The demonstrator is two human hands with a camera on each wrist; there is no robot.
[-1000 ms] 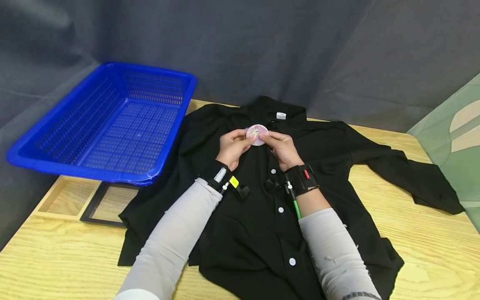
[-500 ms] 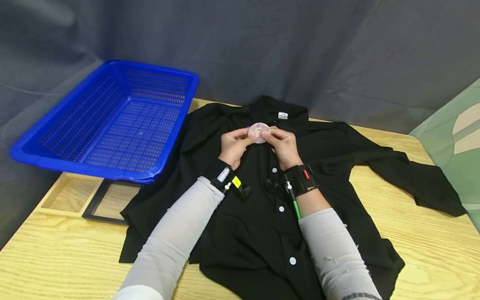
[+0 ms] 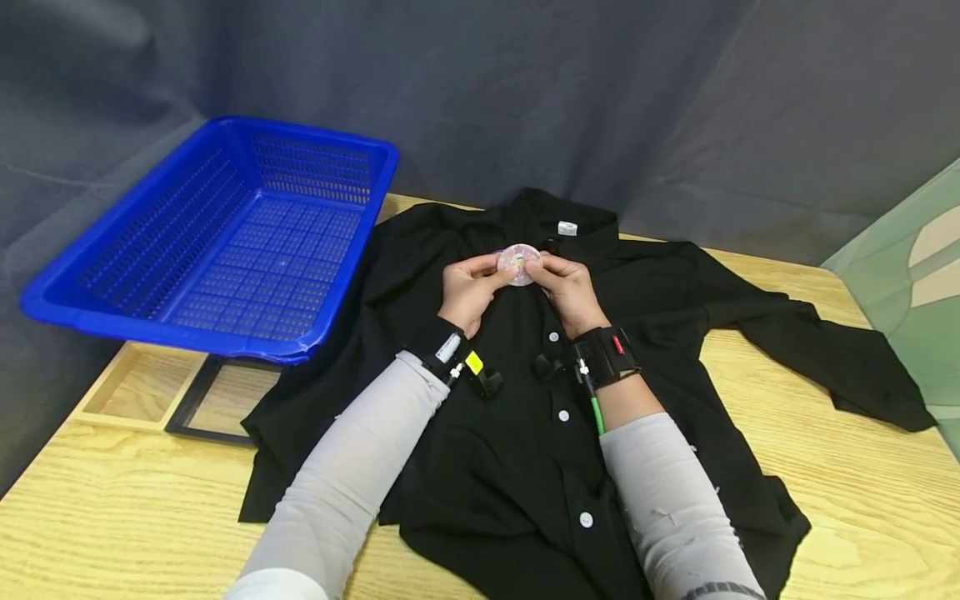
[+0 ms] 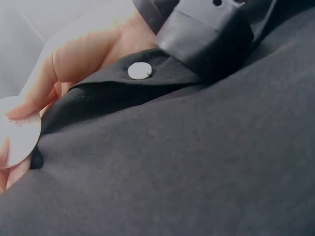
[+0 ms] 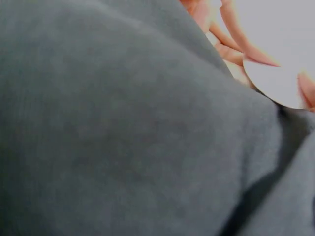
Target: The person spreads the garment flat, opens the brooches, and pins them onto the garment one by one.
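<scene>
Light wooden table point(image 3: 862, 500), near edge: bare grain. On it, spread flat, a black button-front shirt point(image 3: 525, 433) with white buttons; soft, limp cloth. Above its chest, just short of the collar: small round pinkish disc badge point(image 3: 518, 265), pinched at the rim by left hand point(image 3: 468, 292) and right hand point(image 3: 570, 293). Judged light, stiff, thin; best held by its edges. Far left: blue perforated plastic basket point(image 3: 225, 242).

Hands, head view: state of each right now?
Left hand: pinches the round badge.
Right hand: pinches the same badge, over the black shirt.
</scene>
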